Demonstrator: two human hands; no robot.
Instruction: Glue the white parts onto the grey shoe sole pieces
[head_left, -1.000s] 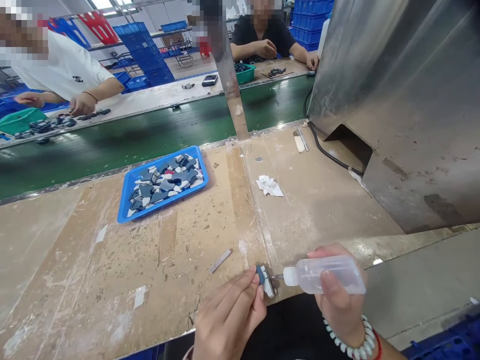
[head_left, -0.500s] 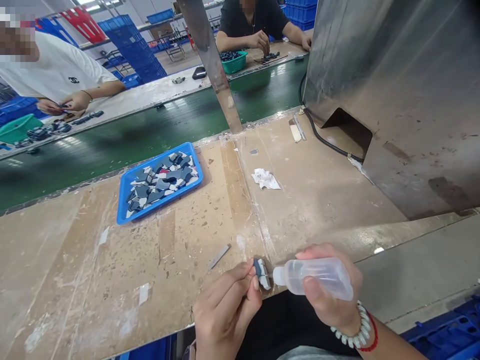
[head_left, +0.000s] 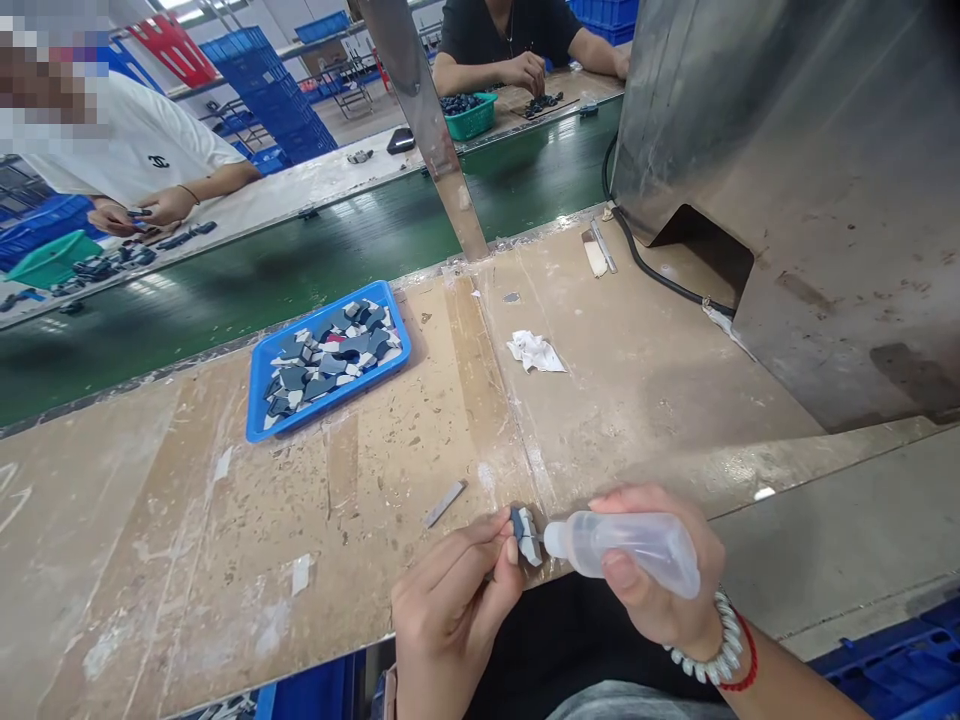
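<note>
Between thumb and fingers, my left hand pinches a small dark-blue and white piece just above the table's near edge. My right hand is wrapped round a translucent squeeze bottle with a white cap, tipped on its side. Its thin nozzle points left and meets the white side of the piece; whether liquid comes out is too small to tell. A blue tray of similar dark-blue and white pieces stands further back on the left. Close to my left hand lies a flat grey metal strip.
A crumpled white tissue lies mid-table. At the right rises a large metal housing with a black cable. Beyond the table runs a green conveyor belt, with a metal post before it. Two people handle small parts across it.
The view has shifted slightly, so the tray and table appear a little further right and higher. Both hands keep their holds, with the bottle's nozzle still at the piece.
</note>
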